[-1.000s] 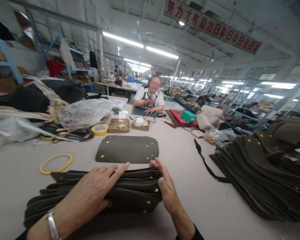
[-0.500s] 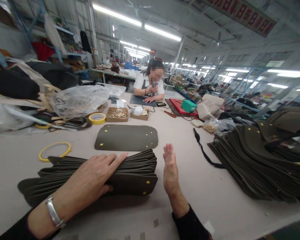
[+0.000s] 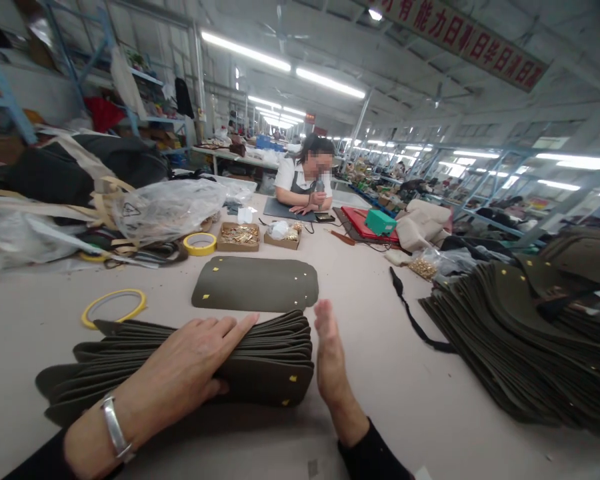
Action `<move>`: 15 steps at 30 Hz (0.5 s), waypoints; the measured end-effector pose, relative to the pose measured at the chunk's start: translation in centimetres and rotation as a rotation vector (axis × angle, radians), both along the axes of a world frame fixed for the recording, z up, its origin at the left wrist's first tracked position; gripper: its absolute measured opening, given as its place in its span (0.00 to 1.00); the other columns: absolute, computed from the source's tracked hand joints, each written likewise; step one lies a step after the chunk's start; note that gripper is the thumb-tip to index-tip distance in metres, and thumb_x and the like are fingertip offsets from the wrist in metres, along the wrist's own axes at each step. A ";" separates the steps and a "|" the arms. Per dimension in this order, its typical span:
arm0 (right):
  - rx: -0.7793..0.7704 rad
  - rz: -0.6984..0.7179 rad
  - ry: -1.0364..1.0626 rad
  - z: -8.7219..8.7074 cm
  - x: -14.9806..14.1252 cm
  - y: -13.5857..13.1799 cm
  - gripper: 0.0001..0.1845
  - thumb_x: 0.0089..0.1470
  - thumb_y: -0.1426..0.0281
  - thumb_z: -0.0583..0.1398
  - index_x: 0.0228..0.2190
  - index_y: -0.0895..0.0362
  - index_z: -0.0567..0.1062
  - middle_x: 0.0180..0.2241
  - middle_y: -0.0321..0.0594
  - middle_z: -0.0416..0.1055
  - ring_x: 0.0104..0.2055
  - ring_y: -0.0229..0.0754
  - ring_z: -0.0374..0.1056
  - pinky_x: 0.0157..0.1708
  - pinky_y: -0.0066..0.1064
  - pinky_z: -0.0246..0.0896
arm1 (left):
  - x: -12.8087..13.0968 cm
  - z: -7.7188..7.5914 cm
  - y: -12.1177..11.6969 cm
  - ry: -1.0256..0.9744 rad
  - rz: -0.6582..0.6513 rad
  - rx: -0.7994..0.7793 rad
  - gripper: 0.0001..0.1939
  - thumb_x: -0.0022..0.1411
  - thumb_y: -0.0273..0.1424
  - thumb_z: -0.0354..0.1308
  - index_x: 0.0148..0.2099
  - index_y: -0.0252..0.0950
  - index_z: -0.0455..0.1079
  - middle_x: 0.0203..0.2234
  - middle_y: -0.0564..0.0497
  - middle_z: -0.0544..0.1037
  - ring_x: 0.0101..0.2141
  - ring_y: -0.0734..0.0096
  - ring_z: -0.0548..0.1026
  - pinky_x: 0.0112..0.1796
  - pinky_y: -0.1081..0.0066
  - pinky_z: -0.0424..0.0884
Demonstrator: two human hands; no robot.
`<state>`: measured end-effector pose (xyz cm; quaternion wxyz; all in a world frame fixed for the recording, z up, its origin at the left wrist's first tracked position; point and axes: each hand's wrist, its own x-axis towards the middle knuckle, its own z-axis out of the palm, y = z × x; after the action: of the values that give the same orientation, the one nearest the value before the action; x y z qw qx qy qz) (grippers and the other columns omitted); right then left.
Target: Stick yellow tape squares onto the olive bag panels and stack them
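Note:
A stack of dark olive panels [image 3: 267, 381] stands on its long edges in front of me, fanned out at the left end and fairly even at the right. My left hand [image 3: 193, 357] grips it, fingers over the top and thumb against the front panel, which has yellow marks near its right end. My right hand [image 3: 331, 363] is held flat and upright at the stack's right end, fingers straight and together, holding nothing. Whether its palm touches the panel ends I cannot tell. Behind the stack a single olive panel [image 3: 255, 285] lies flat, with yellow marks and small metal studs.
A large pile of similar panels [image 3: 520, 347] lies at right, beside a black strap [image 3: 415, 323]. Yellow tape rolls [image 3: 200, 245] and boxes of brass-coloured hardware [image 3: 239, 237] stand beyond. A co-worker [image 3: 305, 180] leans on the table's far side.
My right hand has moved left, closer to the right end of the stack. The left hand keeps its grip. The whole view has shifted slightly, and the co-worker's head and hand have moved a little.

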<state>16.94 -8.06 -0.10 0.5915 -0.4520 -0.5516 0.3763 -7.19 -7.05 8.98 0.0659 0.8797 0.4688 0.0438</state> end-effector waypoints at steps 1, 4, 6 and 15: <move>-0.012 0.060 -0.036 0.0 -0.1 0.0 0.42 0.61 0.43 0.42 0.67 0.55 0.45 0.68 0.45 0.43 0.69 0.48 0.42 0.66 0.47 0.39 | 0.0 0.0 0.0 -0.002 0.003 0.000 0.47 0.46 0.23 0.62 0.67 0.44 0.51 0.55 0.46 0.71 0.52 0.53 0.69 0.53 0.58 0.65; -0.019 0.091 -0.037 0.2 -0.5 0.1 0.43 0.61 0.43 0.38 0.67 0.55 0.43 0.67 0.45 0.48 0.68 0.48 0.45 0.65 0.47 0.42 | 0.2 0.0 0.2 -0.006 0.006 -0.010 0.47 0.46 0.23 0.62 0.68 0.44 0.50 0.54 0.46 0.71 0.52 0.54 0.69 0.52 0.58 0.64; -0.018 0.078 -0.034 0.2 -0.7 -0.1 0.42 0.61 0.43 0.37 0.67 0.54 0.43 0.68 0.43 0.47 0.69 0.48 0.43 0.66 0.47 0.41 | 0.2 0.1 0.2 0.007 0.006 -0.017 0.47 0.47 0.24 0.63 0.68 0.44 0.50 0.54 0.45 0.71 0.51 0.54 0.70 0.52 0.57 0.65; -0.056 0.221 -0.090 -1.4 0.7 -0.2 0.63 0.37 0.44 0.67 0.67 0.46 0.43 0.67 0.45 0.48 0.67 0.59 0.46 0.62 0.52 0.50 | 0.2 0.8 -0.9 0.053 -0.035 0.057 0.49 0.46 0.40 0.71 0.65 0.38 0.50 0.43 0.44 0.74 0.41 0.54 0.73 0.41 0.58 0.70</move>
<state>17.62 -8.30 -1.53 0.5081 -0.4214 -0.6133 0.4336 -7.02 -7.93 9.79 0.0293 0.8902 0.4534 0.0325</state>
